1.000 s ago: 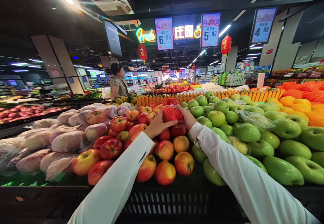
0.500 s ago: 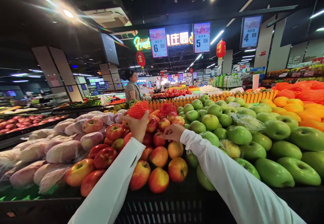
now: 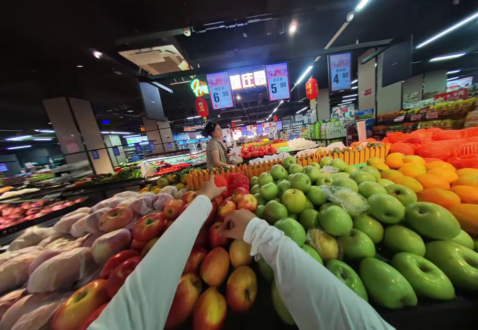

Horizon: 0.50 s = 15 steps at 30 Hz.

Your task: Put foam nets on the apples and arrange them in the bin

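Note:
At the back of the red apple pile, my left hand (image 3: 211,188) is closed on a red foam net (image 3: 220,181); whether fruit sits inside it cannot be seen. Another red foam net (image 3: 237,182) lies just right of it. My right hand (image 3: 238,224) rests low over the pile with its fingers curled, beside a red apple (image 3: 216,234). Its fingertips are partly hidden, so what they hold, if anything, does not show. Red-yellow apples (image 3: 214,266) lie between my forearms.
Green apples (image 3: 335,220) are heaped on the right, with oranges (image 3: 437,196) beyond. Plastic-wrapped fruit (image 3: 61,269) fills the left. A low wooden fence (image 3: 309,159) edges the back. A person (image 3: 215,150) stands behind the display. Price screens (image 3: 278,81) hang overhead.
The view has tilted up and shifted right. My left hand has carried the red foam net down to the back of the pile. My right hand stays by the red apple, fingers more curled.

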{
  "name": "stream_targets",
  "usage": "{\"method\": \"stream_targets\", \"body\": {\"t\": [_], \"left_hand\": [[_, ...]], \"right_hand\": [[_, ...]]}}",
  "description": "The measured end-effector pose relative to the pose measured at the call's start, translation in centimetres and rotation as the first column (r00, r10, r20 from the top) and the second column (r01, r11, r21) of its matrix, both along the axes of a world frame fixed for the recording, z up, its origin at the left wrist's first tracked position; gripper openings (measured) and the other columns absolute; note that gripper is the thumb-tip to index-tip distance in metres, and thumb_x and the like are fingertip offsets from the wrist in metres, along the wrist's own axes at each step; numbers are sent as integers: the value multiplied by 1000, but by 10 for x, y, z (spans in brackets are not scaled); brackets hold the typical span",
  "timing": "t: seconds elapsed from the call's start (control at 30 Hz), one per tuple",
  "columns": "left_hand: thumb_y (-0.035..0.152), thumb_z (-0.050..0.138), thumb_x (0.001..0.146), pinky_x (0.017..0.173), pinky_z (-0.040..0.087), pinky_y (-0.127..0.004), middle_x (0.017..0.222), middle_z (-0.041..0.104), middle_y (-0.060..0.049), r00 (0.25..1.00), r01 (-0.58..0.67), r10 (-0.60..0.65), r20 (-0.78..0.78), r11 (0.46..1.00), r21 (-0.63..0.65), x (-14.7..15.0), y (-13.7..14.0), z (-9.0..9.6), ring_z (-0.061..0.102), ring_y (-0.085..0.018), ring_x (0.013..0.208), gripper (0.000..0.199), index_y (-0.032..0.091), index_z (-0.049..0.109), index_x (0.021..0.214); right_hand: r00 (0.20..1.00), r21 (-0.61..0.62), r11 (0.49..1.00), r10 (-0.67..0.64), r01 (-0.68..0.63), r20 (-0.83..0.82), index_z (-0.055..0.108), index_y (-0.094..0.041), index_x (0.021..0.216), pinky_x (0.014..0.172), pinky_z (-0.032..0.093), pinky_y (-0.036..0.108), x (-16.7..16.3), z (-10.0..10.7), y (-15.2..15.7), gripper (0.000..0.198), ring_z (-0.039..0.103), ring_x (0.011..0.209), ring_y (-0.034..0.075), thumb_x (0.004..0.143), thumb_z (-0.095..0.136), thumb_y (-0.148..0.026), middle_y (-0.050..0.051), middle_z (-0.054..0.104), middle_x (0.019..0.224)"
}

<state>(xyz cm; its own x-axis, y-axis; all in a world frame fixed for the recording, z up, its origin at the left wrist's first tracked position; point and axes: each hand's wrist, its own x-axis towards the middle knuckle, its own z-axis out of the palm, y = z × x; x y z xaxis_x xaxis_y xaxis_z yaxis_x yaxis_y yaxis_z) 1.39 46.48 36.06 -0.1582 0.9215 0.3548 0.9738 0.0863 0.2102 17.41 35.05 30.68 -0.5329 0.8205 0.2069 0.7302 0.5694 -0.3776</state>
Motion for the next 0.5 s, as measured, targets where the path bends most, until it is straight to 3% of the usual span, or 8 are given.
{"method": "stream_targets", "body": {"t": [0.17,0.3,0.4,0.5], "left_hand": [[35,57,84,101,46,-46,133,61,-34,1000,-4,3,-10,995,-95,2,13,-2,61,-41,126,60,1,53,133],[33,50,89,100,48,-48,132,61,-34,999,37,-39,-34,998,-44,7,1,7,61,-41,125,52,2,56,129],[33,43,93,104,45,-50,137,59,-31,993,93,-89,-73,995,46,9,-24,22,58,-40,129,50,4,55,131],[42,43,94,104,46,-44,131,66,-21,981,174,-166,-103,982,76,-1,-76,32,62,-34,124,48,13,60,128]], "right_hand": [[1000,-12,1000,6,-6,3,77,-23,100,81,53,31,3,4,-6,25,70,89,22,84,71,-42,3,77,95],[1000,-10,1000,22,-22,-16,77,-24,96,81,52,31,3,3,-2,26,70,89,22,84,71,-46,2,77,94],[999,-8,1000,27,-27,-20,77,-24,92,80,52,31,2,2,0,21,70,88,22,82,73,-42,1,76,90],[999,4,999,35,-35,-18,76,-21,91,77,51,30,2,0,2,18,69,84,21,84,72,-37,2,76,86]]}}
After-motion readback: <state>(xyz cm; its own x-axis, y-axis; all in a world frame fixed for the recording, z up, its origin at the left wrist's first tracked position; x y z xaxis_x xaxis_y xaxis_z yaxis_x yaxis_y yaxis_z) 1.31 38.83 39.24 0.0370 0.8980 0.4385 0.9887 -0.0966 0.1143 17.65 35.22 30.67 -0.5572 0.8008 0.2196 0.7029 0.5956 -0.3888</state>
